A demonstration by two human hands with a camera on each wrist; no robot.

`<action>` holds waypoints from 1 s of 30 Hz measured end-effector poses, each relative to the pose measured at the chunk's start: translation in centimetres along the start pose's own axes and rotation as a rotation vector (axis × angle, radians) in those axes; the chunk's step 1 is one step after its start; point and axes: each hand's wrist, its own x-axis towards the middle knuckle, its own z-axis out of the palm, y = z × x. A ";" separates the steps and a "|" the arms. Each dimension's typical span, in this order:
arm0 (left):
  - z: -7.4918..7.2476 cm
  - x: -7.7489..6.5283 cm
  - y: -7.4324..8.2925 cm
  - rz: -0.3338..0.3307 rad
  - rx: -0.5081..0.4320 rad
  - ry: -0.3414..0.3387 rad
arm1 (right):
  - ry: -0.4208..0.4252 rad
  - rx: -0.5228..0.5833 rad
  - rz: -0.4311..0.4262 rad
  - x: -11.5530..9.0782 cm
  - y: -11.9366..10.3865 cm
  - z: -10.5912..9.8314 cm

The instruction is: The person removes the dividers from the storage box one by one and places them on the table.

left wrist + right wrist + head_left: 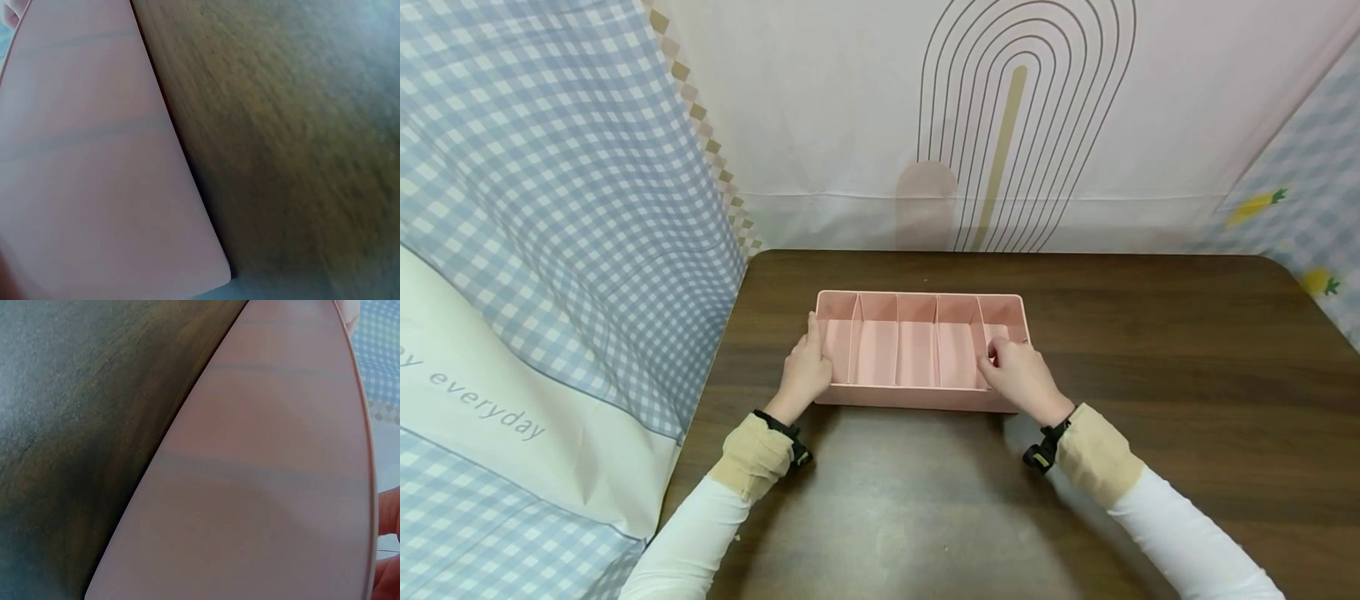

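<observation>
The fingers of my left hand (805, 367) lie against the left end of a pink organizer (887, 397), the index finger straight and pointing to the far side; how firmly the thumb presses I cannot tell. The fingers of my right hand (1022, 379) curl over its right end, tips drawn together beside the rightmost divider (978, 329); whether they pinch it I cannot tell.

Between my hands the organizer is pale, long and rectangular, open at the top, with softly rounded corners and a slim rim. Thin upright dividers split it into five compartments, side by side from left to right. Its smooth near wall (94, 206) shows faint grey bands running from rim to base. It sits flat on the far part of the dark brown, wood-grained tabletop (1150, 358), left of the middle. Beyond the far edge hangs a white cloth (820, 108) with thin-lined arches; to the left, a blue-and-white checked cloth (587, 167).
</observation>
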 end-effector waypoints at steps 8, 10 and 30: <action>0.0 -0.2 0.0 0.011 0.010 0.022 | -0.007 -0.037 0.016 0.2 0.0 0.4; 0.0 -0.2 0.0 0.015 0.012 0.027 | -0.009 -0.050 0.018 0.3 0.0 0.5; -0.1 -0.3 0.2 0.003 -0.029 -0.003 | -0.043 -0.083 0.055 0.6 -0.1 0.9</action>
